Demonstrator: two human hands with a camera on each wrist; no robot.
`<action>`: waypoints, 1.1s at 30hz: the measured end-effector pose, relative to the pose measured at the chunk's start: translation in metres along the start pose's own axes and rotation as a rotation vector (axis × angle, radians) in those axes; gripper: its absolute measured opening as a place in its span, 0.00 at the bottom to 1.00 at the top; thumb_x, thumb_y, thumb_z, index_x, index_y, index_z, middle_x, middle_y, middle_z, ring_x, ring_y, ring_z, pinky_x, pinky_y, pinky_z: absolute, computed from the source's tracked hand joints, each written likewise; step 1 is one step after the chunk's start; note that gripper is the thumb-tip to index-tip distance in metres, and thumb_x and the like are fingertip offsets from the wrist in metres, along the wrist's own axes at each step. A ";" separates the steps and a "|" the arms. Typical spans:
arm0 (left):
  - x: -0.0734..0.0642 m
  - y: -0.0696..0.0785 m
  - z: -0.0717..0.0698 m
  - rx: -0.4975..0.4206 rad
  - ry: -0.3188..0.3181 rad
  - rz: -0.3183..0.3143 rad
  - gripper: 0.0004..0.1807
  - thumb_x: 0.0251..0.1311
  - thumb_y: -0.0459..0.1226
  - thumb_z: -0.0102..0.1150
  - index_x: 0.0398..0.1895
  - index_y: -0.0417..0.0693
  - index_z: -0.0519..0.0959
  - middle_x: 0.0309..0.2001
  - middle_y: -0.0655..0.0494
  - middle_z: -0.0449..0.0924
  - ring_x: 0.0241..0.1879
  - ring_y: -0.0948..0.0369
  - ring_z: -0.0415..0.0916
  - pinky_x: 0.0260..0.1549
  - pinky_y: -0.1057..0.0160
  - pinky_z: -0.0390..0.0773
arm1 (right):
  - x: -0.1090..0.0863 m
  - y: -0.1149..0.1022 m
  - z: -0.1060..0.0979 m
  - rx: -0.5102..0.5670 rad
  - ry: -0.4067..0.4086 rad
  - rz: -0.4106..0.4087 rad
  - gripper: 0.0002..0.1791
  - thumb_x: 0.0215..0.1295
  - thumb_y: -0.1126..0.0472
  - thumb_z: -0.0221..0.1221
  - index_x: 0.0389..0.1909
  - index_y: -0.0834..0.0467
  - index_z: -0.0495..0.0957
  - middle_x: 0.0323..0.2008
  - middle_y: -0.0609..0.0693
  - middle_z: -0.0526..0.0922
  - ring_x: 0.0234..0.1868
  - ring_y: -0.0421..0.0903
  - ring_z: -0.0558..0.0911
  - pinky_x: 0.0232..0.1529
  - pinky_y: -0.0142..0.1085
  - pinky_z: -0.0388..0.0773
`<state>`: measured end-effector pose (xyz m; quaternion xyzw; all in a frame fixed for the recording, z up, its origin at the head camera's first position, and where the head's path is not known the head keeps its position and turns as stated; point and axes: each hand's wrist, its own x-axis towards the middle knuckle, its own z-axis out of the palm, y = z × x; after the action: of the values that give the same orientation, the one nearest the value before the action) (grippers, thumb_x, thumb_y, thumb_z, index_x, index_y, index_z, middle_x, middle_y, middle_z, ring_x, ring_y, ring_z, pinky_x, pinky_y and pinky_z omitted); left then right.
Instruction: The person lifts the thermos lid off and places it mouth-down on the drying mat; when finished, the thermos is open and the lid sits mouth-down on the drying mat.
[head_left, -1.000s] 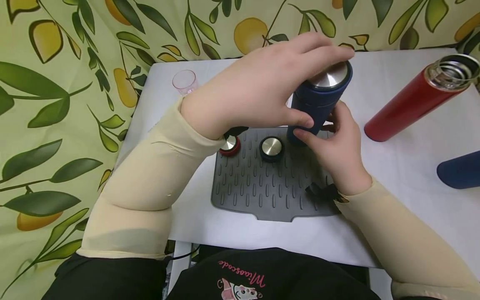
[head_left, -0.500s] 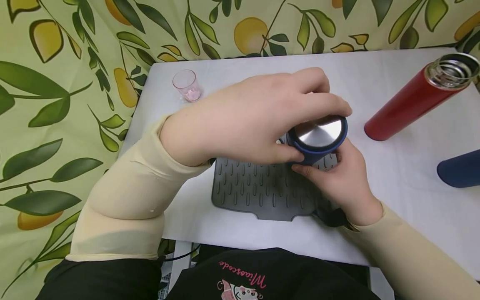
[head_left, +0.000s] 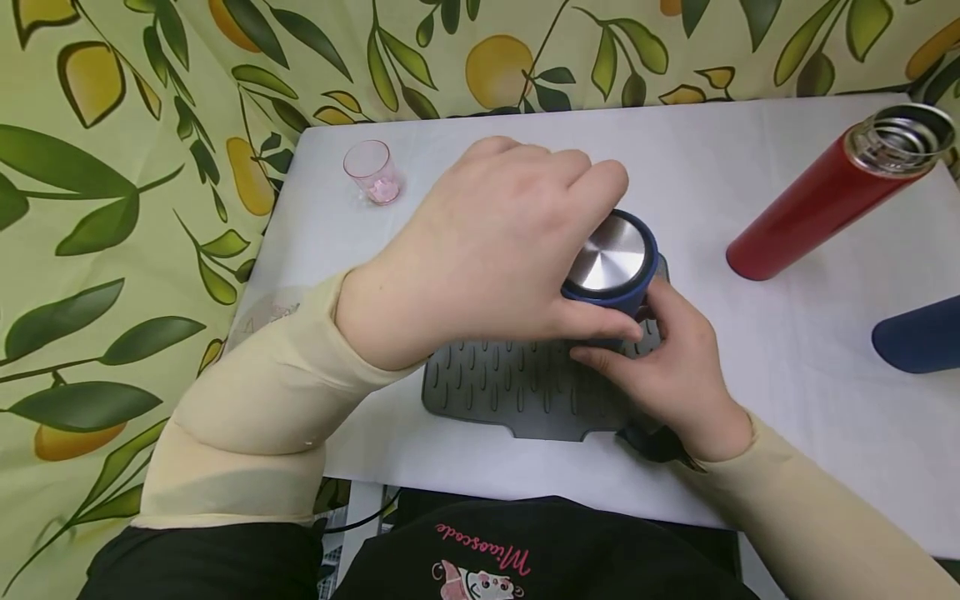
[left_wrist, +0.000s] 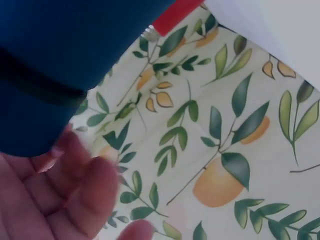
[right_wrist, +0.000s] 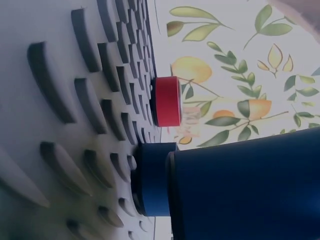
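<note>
A navy blue thermos (right_wrist: 250, 185) with a steel-topped lid (head_left: 611, 254) is held between both hands over the grey ridged mat (head_left: 517, 392). My left hand (head_left: 502, 242) grips the lid from above, thumb on the near side; the far fingertips are hidden in the head view. Low on the body, my right hand (head_left: 667, 367) holds the thermos between thumb and fingers. In the left wrist view, curled fingers (left_wrist: 95, 195) lie by the lid end below a dark seam. A blue cap (right_wrist: 157, 180) and a red cap (right_wrist: 167, 101) sit on the mat beyond the thermos base.
A lidless red flask (head_left: 810, 208) stands at the right, beside another navy flask (head_left: 922, 337) cut off by the frame edge. At the back left is a small pink-tinted clear glass (head_left: 372, 172). Fruit-patterned cloth (head_left: 420, 50) hangs behind the white table (head_left: 375, 450).
Both hands have brought the thermos down and nearer, then slightly left. My left hand has turned on the lid, its fingers more curled. The two caps have become hidden in the head view.
</note>
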<state>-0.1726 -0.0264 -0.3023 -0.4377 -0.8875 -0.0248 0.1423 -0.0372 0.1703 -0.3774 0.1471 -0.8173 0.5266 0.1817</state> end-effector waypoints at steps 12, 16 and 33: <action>-0.023 -0.001 -0.036 -0.379 -0.011 0.394 0.50 0.69 0.60 0.70 0.89 0.79 0.54 0.87 0.72 0.54 0.85 0.63 0.57 0.86 0.50 0.52 | -0.001 0.004 0.000 0.051 -0.020 0.024 0.48 0.41 0.73 0.85 0.70 0.59 0.80 0.56 0.44 0.87 0.49 0.37 0.83 0.51 0.29 0.77; -0.027 0.006 -0.063 -0.365 -0.024 0.372 0.37 0.73 0.46 0.65 0.84 0.69 0.69 0.82 0.64 0.68 0.80 0.63 0.64 0.83 0.57 0.58 | -0.003 0.006 0.002 0.048 -0.022 0.012 0.49 0.39 0.74 0.85 0.69 0.60 0.81 0.57 0.42 0.87 0.49 0.36 0.82 0.51 0.27 0.76; -0.027 0.030 -0.087 -0.147 0.107 0.215 0.44 0.60 0.80 0.59 0.51 0.51 0.82 0.36 0.59 0.73 0.35 0.57 0.71 0.42 0.54 0.75 | -0.006 0.011 0.007 0.026 -0.027 -0.077 0.45 0.66 0.29 0.72 0.63 0.65 0.82 0.52 0.54 0.89 0.47 0.38 0.80 0.52 0.30 0.75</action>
<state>-0.1134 -0.0440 -0.2285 -0.5377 -0.8222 -0.0978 0.1589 -0.0376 0.1688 -0.3918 0.1877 -0.8065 0.5279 0.1888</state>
